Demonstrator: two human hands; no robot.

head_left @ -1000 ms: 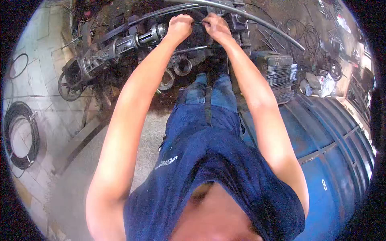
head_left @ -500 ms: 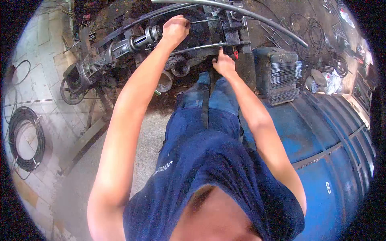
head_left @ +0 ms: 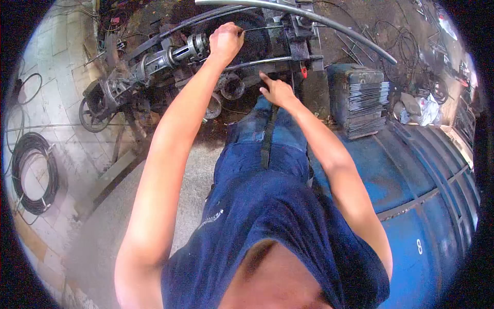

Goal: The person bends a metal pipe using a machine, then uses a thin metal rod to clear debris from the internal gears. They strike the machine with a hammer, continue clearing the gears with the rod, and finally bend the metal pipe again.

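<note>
My left hand [head_left: 225, 44] is closed at the end of a thin metal rod [head_left: 263, 28], which runs right toward a dark metal machine [head_left: 298, 44]. Below that rod, a brighter metal bar [head_left: 272, 61] crosses to the machine. My right hand [head_left: 279, 92] hovers under the bar, apart from it, with index finger and thumb spread and nothing visible in it; its other fingers are partly hidden. Left of my left hand is a slotted cylindrical metal part [head_left: 177, 53].
A curved grey pipe [head_left: 329, 21] arches across the top. At right stand a stack of thin plates [head_left: 366, 100] and a blue metal surface [head_left: 406, 232]. A handwheel [head_left: 94, 116] and a coiled black cable [head_left: 51, 177] are at left.
My right hand has come off the bright bar and moved down and slightly left, its fingers spreading. My left hand stays closed by the thin rod, shifted very slightly.
</note>
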